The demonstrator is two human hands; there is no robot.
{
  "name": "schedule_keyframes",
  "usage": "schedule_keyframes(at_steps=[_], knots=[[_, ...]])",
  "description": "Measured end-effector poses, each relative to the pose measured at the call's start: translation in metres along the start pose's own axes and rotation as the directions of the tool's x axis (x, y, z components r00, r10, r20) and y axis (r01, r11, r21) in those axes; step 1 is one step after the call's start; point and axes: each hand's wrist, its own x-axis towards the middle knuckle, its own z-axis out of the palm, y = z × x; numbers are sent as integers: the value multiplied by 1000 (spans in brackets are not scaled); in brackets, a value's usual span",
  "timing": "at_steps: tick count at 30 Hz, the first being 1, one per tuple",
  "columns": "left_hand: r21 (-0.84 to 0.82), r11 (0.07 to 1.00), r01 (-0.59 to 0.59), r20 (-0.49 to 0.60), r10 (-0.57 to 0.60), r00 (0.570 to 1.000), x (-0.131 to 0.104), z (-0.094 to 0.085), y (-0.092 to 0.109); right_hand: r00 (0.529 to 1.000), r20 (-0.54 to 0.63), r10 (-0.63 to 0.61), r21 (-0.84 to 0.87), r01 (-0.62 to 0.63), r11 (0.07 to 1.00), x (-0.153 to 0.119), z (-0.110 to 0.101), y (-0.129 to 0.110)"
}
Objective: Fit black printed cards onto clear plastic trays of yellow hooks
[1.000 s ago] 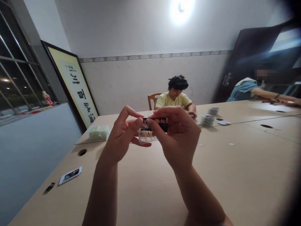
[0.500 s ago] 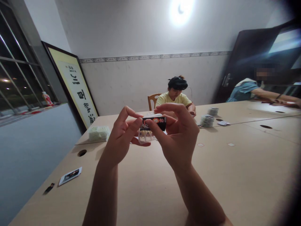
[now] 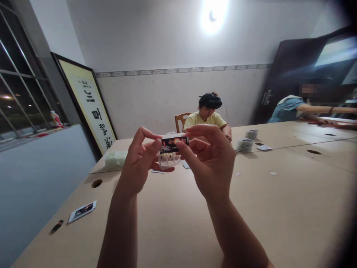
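Observation:
Above the table I hold a small clear plastic box [image 3: 169,160] with compartments; small pale pieces with dark thin wire-like parts show inside. Across its upper side lies a black label [image 3: 170,145] with red, orange and white print. My left hand [image 3: 142,156] is closed round the box's left end, thumb at the label's left edge. With its thumb on the label's right end, my right hand [image 3: 213,160] grips the label; its index finger arches over the top. Whether the label's whole back touches the box is hidden.
Stacked clear boxes [image 3: 115,160] stand at the left, and more stacks [image 3: 244,145] at the right. A printed card pile [image 3: 82,211] and a dark label [image 3: 57,226] lie near left. Table holes [image 3: 96,183] are visible. One person [image 3: 206,119] sits opposite, another [image 3: 287,108] at far right.
Both hands and the box have shifted slightly left. More of the label's print shows now beside my right thumb. The person at far right has moved an arm.

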Motion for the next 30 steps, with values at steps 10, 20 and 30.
schedule_keyframes(at_steps=[10, 20, 30], knots=[[-28, 1000, -13, -58, 11, 998, -2, -3, 4, 991, 14, 134, 0, -134, 991, 5, -3, -3], [12, 1000, -20, -27, 20, 999, -6, 0, 7, 985, 2, 172, 3, -172, 985, 9, -7, 1], [49, 995, -82, -17, 83, 996, -14, 10, 11, 985, -6, 175, 23, -175, 984, 9, -10, 1]])
